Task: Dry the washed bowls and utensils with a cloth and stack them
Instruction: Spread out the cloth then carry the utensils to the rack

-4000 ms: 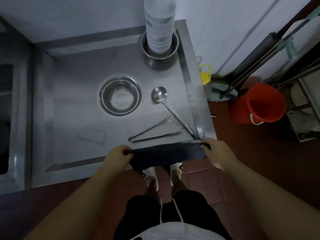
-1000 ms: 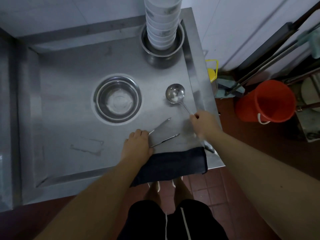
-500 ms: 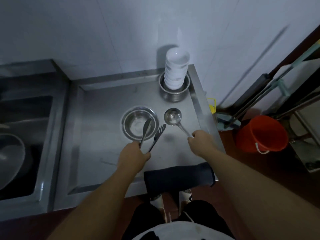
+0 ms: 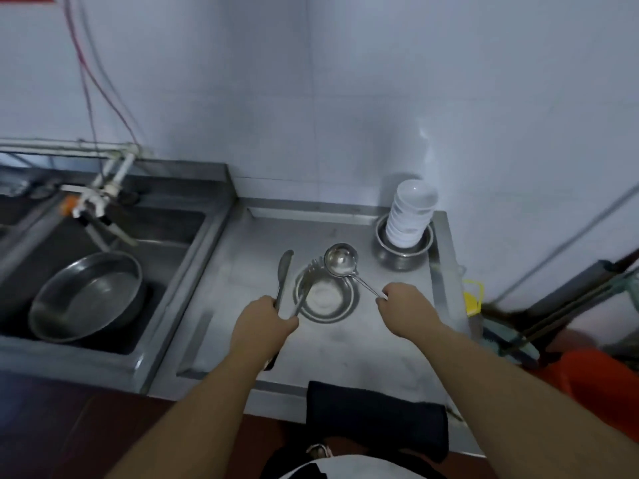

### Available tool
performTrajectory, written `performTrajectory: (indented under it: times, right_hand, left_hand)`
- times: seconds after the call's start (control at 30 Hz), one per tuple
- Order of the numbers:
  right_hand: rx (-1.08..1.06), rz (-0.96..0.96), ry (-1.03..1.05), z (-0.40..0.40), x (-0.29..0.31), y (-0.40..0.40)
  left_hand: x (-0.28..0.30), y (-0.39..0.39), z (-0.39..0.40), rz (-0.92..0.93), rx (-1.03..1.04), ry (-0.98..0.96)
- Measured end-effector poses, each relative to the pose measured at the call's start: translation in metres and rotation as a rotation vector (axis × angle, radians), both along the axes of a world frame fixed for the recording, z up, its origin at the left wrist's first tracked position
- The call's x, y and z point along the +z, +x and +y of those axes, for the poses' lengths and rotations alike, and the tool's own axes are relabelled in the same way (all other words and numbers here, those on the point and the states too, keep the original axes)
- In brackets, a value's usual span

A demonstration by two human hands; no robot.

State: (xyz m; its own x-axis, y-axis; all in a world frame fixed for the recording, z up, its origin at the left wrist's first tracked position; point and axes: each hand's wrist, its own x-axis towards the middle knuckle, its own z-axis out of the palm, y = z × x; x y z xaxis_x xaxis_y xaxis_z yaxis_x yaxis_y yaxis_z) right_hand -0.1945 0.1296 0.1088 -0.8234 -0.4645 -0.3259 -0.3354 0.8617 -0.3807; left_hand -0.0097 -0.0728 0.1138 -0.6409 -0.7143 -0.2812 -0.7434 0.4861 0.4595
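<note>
My left hand grips metal tongs by the hinge end, their two arms spread and pointing away over the steel counter. My right hand holds a steel ladle by its thin handle, the cup hovering above the far rim of a small steel bowl on the counter. A dark cloth hangs folded over the counter's front edge. At the back right, a stack of white bowls stands inside another steel bowl.
To the left is a sink with a large steel basin in it and a tap above. On the floor at right are an orange bucket, a yellow item and mop handles.
The cloth was laid over the counter's front edge and let go. My left hand picked up the tongs, my right the ladle; both now sit higher over the small bowl. The view tilted up.
</note>
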Motion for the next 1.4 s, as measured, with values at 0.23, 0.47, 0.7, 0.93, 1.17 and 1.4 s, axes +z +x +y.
performTrajectory:
  times: [0.23, 0.47, 0.7, 0.93, 1.17, 1.4]
  right_hand:
    - [0.201, 0.022, -0.020, 0.005, 0.024, -0.013]
    - [0.372, 0.049, -0.023, 0.007, 0.039, 0.002]
    - [0.572, -0.026, -0.050, -0.006, 0.046, 0.059]
    - [0.787, 0.016, -0.054, -0.029, 0.057, 0.139]
    - [0.971, -0.011, -0.103, -0.045, 0.060, 0.277]
    - [1.136, -0.079, -0.117, -0.020, 0.065, 0.464]
  left_hand:
    - [0.021, 0.018, 0.034, 0.045, 0.188, 0.001]
    - [0.034, 0.058, 0.084, 0.070, 0.411, 0.019]
    - [0.052, 0.122, 0.125, 0.094, 0.641, 0.018]
    - [0.062, 0.209, 0.151, 0.126, 0.870, 0.047]
    - [0.063, 0.350, 0.193, 0.211, 1.107, 0.033]
    - [0.063, 0.512, 0.250, 0.229, 1.313, 0.006]
